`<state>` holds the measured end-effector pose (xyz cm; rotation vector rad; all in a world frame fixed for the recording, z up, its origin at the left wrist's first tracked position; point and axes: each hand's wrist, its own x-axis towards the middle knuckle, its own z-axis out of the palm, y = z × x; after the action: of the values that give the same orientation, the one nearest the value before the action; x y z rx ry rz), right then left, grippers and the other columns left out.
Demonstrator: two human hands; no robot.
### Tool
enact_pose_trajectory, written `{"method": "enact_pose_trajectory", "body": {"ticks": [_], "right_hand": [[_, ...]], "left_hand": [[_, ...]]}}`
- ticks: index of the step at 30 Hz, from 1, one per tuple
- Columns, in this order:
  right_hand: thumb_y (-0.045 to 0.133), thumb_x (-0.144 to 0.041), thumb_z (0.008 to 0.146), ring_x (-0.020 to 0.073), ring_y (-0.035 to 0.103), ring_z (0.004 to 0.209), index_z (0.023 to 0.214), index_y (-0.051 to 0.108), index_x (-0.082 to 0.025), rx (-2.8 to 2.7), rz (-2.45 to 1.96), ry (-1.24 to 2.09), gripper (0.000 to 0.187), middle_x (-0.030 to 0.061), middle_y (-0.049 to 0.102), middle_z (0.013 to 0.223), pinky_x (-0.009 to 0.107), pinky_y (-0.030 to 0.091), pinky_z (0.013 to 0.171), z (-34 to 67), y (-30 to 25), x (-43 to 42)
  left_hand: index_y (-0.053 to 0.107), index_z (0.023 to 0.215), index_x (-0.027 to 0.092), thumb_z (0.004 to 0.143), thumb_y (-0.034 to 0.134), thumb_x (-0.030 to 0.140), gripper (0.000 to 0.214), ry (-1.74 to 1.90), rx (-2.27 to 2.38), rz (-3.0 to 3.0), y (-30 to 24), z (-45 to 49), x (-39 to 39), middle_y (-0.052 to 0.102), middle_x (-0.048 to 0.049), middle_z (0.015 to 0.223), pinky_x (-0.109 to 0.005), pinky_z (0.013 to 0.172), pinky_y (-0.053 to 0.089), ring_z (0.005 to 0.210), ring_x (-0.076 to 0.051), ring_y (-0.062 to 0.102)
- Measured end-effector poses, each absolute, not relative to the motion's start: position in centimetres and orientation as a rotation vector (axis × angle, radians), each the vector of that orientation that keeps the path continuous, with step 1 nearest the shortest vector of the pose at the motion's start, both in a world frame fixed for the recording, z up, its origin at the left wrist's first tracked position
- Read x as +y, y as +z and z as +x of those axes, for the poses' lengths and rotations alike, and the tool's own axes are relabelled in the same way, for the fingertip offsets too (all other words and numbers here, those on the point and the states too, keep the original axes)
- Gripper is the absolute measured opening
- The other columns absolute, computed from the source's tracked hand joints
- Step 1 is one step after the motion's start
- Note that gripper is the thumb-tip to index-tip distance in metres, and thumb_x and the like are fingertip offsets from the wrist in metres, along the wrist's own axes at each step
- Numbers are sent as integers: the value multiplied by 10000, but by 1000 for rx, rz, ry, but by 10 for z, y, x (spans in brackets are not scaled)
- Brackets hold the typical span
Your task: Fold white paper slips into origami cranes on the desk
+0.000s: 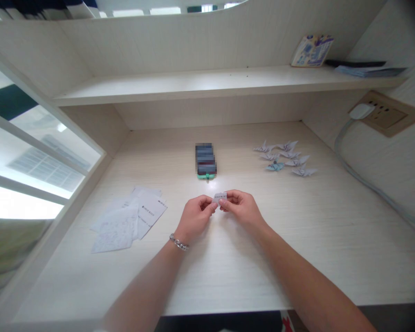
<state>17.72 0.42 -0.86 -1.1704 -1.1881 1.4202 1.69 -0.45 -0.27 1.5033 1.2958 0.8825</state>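
Observation:
Over the middle of the desk, a small folded piece of paper point(221, 196) with printed marks is pinched between my two hands. My left hand point(195, 214), with a chain bracelet point(178, 242) on its wrist, grips the paper's left side between thumb and fingers. On the other side, my right hand point(242, 206) holds the right edge the same way, its thumb in front. The fingers cover parts of the paper, so its full shape is hidden. A phone point(205, 159) with a blurred screen and a green lower edge lies just beyond the hands.
Several folded paper cranes point(287, 157), one of them blue, are grouped at the back right. Loose paper sheets point(127, 221) overlap at left. A cable point(366, 185) runs from the wall socket point(390, 113) down the right side. A shelf point(193, 85) spans the back, with a small box point(311, 50) on it.

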Motion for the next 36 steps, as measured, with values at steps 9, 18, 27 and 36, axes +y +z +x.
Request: {"method": "enact_pose_trajectory", "body": {"ticks": [9,18,27,36], "right_hand": [[710,-342,648,153,593,621,850,651,-155,-1282,-1143,1371,282,29,651,694,286,474,592,181,-11,6],[623,-306,723,160,572,679,752,670,-160,-1442,-1211,1184,156,32,652,720,271,436,631,179,-13,5],[582,-304,750,168,576,721,772,644,-163,-1503,-1258,1217,156,39,647,761,269,432,636,178,-10,3],[620,-365,731,123,492,577,718,618,-148,-1236,-1262,1207,218,9,567,636,244,389,542,184,-11,7]], "left_hand": [[625,762,150,827,496,395,284,944,1293,1598,1,20,-8,635,-36,715,-228,617,437,667,-134,568],[625,826,151,813,529,340,213,958,1251,1600,-2,22,-10,659,-51,789,-236,660,465,708,-140,597],[630,811,159,803,528,354,221,929,1297,1624,-2,20,-9,662,-52,799,-245,657,460,721,-151,595],[626,776,158,793,526,353,220,897,1336,1667,2,11,-3,641,-34,716,-234,597,433,637,-133,561]]}}
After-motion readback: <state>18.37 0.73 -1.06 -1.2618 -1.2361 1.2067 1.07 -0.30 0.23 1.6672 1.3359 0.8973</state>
